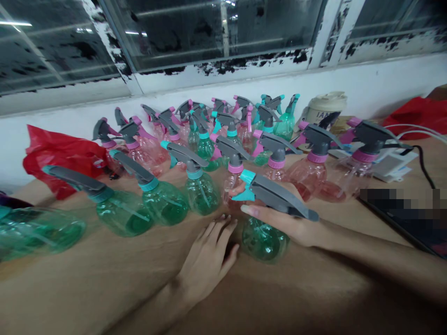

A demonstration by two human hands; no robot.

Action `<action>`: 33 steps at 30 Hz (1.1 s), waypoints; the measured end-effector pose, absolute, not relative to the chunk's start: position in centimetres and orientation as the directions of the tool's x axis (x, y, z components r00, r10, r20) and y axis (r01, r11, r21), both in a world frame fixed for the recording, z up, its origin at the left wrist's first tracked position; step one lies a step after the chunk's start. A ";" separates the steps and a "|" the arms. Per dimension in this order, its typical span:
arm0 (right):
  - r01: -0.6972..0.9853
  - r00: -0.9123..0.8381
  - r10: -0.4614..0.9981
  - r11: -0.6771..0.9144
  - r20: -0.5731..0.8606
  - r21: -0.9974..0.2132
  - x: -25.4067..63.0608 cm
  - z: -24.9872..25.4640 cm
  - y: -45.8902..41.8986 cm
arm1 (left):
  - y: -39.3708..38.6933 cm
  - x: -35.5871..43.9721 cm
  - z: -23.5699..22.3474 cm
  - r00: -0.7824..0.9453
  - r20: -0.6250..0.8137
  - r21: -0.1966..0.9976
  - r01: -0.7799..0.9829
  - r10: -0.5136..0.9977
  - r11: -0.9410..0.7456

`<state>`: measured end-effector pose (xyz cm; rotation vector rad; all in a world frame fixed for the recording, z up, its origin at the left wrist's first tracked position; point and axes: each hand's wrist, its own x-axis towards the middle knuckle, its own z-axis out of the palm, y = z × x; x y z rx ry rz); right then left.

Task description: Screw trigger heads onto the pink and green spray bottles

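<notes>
My right hand (296, 223) is wrapped round the neck of a green spray bottle (265, 239), just under its grey and turquoise trigger head. That bottle stands upright close in front of me. To its left, my left hand (209, 256) lies on the wooden table (122, 284) with fingers stretched out, holding nothing. Beyond the left hand stands another green spray bottle (201, 191), with a second green bottle (165, 202) to its left. A pink spray bottle (232, 179) is right behind the held one, partly hidden by it and my right hand.
Several pink and green spray bottles crowd the table's back by the wall. A red plastic bag (63, 158) lies at left, another red bag (415, 116) at far right. A white tub (324, 107), a white power strip (394, 163) with cables and a dark screen (398, 223) are at right.
</notes>
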<state>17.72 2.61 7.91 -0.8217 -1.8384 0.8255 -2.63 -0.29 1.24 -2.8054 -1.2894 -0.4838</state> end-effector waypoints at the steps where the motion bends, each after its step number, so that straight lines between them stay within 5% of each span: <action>1: 0.182 -0.344 0.814 0.547 0.469 -0.817 17.7 8.0 2.6 | -0.3 -2.6 1.2 0.612 0.282 0.115 0.743 0.739 -0.660; 22: 0.129 -0.392 0.759 0.605 0.520 -0.786 17.8 8.5 2.7 | -0.4 -2.2 1.5 0.496 0.348 0.207 0.787 0.795 -0.582; 33: 0.096 -0.338 0.791 0.567 0.509 -0.818 17.4 8.2 1.9 | -1.6 -2.4 1.8 0.587 0.387 0.294 0.653 0.712 -0.698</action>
